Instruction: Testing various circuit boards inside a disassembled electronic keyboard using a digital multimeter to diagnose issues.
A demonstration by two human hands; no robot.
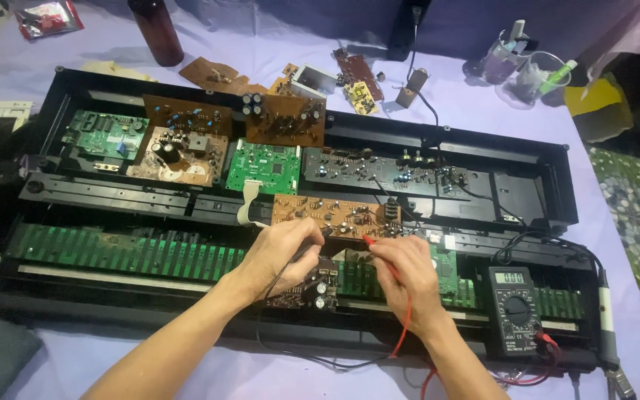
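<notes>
The person's left hand [283,248] has its grip closed on a black probe [311,244], and the right hand [401,270] pinches a red probe [373,242]. Both tips meet on the brown circuit board [327,215] lying in the open black keyboard case [527,192]. A multimeter [516,307] sits just right of that board, on the case's front edge.

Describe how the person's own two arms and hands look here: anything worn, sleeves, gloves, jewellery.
Both forearms are bare from the bottom edge of the picture up to the hands; no sleeve shows. The left hand and right hand wear no gloves. No watch, bracelet or ring is visible on either wrist or on the fingers, though their undersides are hidden.
</notes>
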